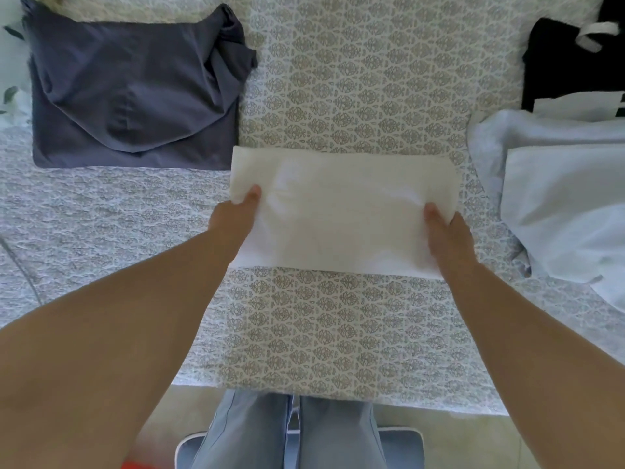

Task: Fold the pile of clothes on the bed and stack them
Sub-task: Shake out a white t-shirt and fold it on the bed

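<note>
L hand (233, 214) + R hand (446, 228) grip folded white rect. cloth (341, 211) | patterned quilt (338, 333)

Soft matt white cloth, smooth and folded (341, 211); beneath it, a quilted bedspread (338, 96), printed and bumpy. Left of the white cloth, slate-blue fabric (135, 89) with faint sheen; right, pale blue woven cloth (558, 198), matt.

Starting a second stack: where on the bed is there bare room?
Bare quilt lies beyond the white cloth, between the navy garment and pale blue pile; also near the bed edge. The right side is crowded.
</note>
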